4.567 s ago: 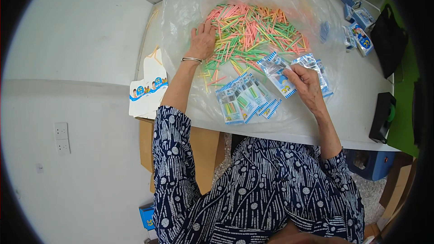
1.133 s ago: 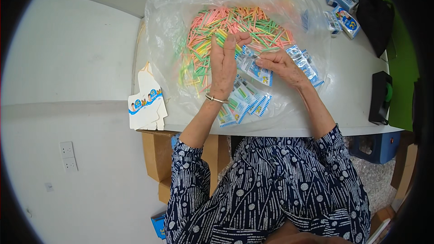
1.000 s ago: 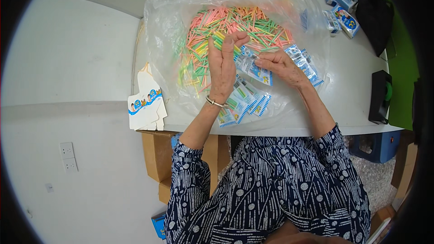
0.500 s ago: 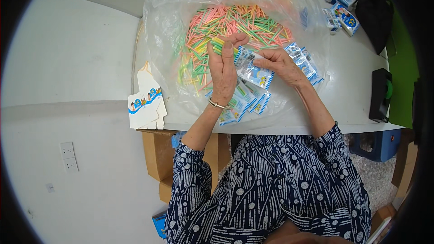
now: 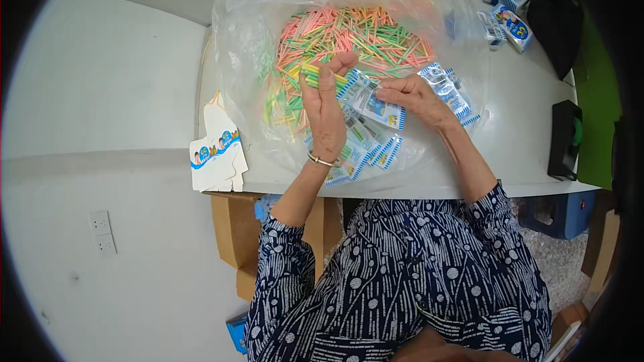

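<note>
My left hand (image 5: 323, 112), a bracelet at its wrist, is closed around a bundle of thin green and yellow sticks (image 5: 310, 75). The right ends of the bundle meet the opening side of a small clear packet (image 5: 381, 111) with blue-striped ends. Between thumb and fingers, my right hand (image 5: 420, 102) pinches this packet by its right part. Whether the stick ends are inside the packet, I cannot tell. Behind both hands, a large heap of pink, green, yellow and orange sticks (image 5: 349, 33) lies in a clear plastic bag (image 5: 245, 33). Several similar packets (image 5: 365, 146) lie below my hands.
More striped packets (image 5: 448, 92) lie right of my right hand. Flat printed cartons (image 5: 218, 161) rest at the table's left edge. Small blue-and-white boxes (image 5: 515, 29) sit at the back right, beside a black item (image 5: 557, 23). A black holder (image 5: 563, 144) stands at the right edge.
My left hand has shifted slightly left with the bundle, and more of the sticks shows. The packet has tilted a little; my right hand keeps its pinch on it.
</note>
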{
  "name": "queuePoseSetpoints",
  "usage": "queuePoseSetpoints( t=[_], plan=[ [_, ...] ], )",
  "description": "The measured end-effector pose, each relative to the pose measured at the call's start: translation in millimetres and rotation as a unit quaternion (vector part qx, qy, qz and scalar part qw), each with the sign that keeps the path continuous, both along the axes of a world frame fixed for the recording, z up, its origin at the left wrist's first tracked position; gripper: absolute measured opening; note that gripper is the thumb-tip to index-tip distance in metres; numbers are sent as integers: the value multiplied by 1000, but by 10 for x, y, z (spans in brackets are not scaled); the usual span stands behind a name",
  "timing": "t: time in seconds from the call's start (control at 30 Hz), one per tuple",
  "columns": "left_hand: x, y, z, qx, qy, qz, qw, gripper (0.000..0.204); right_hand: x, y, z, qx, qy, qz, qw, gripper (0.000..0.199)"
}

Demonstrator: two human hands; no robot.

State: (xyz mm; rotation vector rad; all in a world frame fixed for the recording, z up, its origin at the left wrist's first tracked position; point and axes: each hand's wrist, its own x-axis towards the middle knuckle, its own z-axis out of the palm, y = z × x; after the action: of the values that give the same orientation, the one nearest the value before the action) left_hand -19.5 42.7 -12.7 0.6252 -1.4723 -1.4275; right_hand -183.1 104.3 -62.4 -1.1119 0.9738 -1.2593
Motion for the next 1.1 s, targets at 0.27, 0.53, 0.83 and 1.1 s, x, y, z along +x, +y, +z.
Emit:
queuePoseSetpoints(
  t=[0.27,0.53,0.83,1.1],
  plan=[
    [55,-9,-13,-33,-122,-18,992,43,9,-13,-21,-28,23,-12,999,25],
    [61,-159,78,-54,-68,-43,995,33,20,-58,-48,-14,-43,-57,997,25],
    [70,-313,64,-113,-207,-72,969,33,40,-52,60,11,-55,-36,998,26],
    [63,-352,52,-38,-240,-116,963,34,1,-67,-20,40,46,10,998,20]
  ],
)
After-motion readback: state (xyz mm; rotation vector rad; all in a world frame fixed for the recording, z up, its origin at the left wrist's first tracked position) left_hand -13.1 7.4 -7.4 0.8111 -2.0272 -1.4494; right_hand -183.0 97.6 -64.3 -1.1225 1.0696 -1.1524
